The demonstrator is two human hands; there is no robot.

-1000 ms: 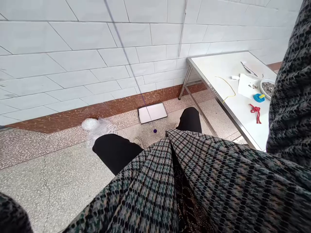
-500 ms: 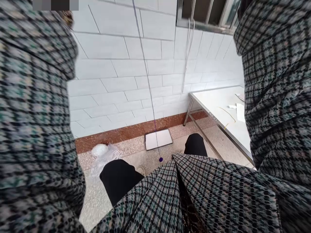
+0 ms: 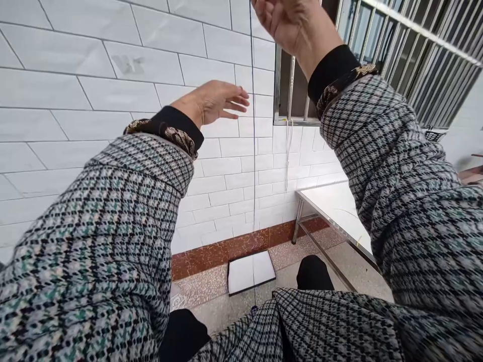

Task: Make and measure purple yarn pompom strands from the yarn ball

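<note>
A thin dark thread [image 3: 253,166] hangs straight down in front of the white tiled wall, past my knees toward the floor. My left hand [image 3: 215,102] is raised beside the thread, fingers stretched out toward it, a little short of touching. My right hand [image 3: 290,22] is higher, at the top edge of the view, next to the thread's upper part; its fingertips are cut off by the frame, so whether it grips the thread does not show. Both arms wear checked sleeves.
A white flat board [image 3: 251,271] lies on the floor against the brown skirting. A metal-legged white table [image 3: 332,211] stands at the right. A barred window [image 3: 396,55] is at the upper right, with a white cord [image 3: 289,151] hanging below it.
The view has tilted up from the floor and table to the wall and window. Both arms have risen, and my two hands have come into sight by the thread.
</note>
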